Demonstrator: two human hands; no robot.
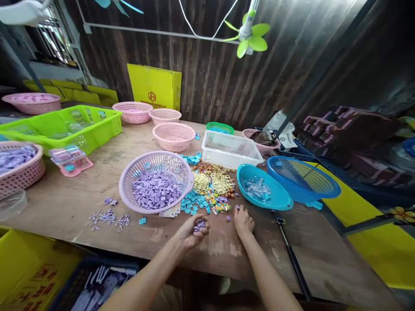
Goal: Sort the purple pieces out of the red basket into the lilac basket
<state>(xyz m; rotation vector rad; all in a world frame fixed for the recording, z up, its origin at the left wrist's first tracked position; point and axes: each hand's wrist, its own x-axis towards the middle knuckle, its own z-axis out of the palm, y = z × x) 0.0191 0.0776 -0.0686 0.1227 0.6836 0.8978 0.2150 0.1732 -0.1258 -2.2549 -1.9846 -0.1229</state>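
Note:
My left hand (191,231) is cupped, palm up, around several small purple plastic pieces (199,225), just above the table's front part. My right hand (244,221) rests on the wooden table with its fingers curled at a small purple piece (237,207); whether it grips that piece is hard to see. Another purple piece (228,218) lies between the hands. Left of them stands a lilac basket (125,185) with a heap of purple pieces (157,190). Ahead lie turquoise pieces (194,202), cream lattice pieces (222,182) and brown bits (207,167).
A turquoise bowl (241,172) of clear parts and a blue basket (304,196) stand at right, near a black-handled rod (293,259). Behind are a white basket (227,160) and pink baskets (173,144). Purple hook-shaped pieces (108,217) and a green crate (100,129) are at left.

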